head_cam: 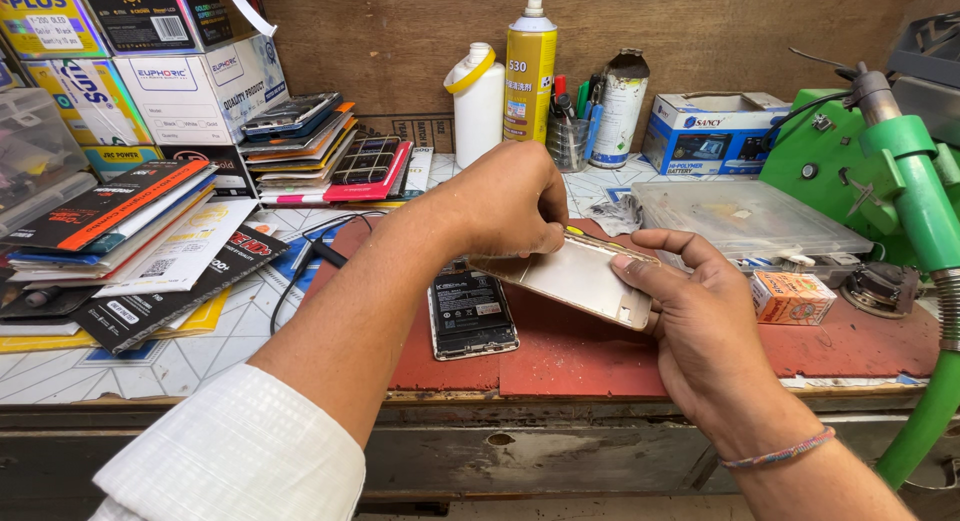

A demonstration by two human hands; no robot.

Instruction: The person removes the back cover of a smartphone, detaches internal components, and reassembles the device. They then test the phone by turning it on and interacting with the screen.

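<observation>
A gold-coloured phone back cover [580, 278] is held above the red mat [580, 356], tilted with its inner side up. My right hand [700, 321] grips its right end from below, thumb along the top edge. Knuckles up, my left hand [505, 203] pinches the cover's far left edge. On the mat below lies an opened phone body [470, 314] with its black battery showing, untouched by either hand.
Stacks of flat boxes and phone parts [150, 221] fill the left. At the back stand a white bottle [478, 101], a yellow spray can [529, 71] and a pen cup [568, 141]. A clear plastic case [745, 216], small orange box [792, 296] and green machine [890, 171] sit right.
</observation>
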